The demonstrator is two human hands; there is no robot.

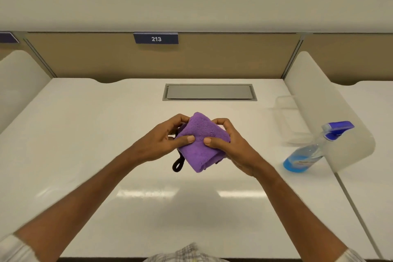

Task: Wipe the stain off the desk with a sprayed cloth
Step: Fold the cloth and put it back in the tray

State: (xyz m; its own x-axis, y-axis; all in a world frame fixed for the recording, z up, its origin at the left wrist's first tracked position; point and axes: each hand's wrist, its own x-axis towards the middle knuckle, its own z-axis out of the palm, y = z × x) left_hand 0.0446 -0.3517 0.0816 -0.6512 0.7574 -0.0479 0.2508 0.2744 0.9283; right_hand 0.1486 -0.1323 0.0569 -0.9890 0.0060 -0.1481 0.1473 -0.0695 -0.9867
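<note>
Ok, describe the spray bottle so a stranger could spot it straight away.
Start at the white desk and follow it to its right edge, beside the frosted divider. The spray bottle stands there: clear, blue liquid, blue trigger head, the only bottle around.

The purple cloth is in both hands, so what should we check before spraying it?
1. Purple cloth held firmly by left hand and right hand: ok.
2. Cloth folded into a pad: ok.
3. Spray bottle within reach at the right: ok.
4. Bottle holds blue liquid: ok.
5. A hand free to lift the bottle: not ok.
6. Stain found on the desk: cannot tell.
</note>
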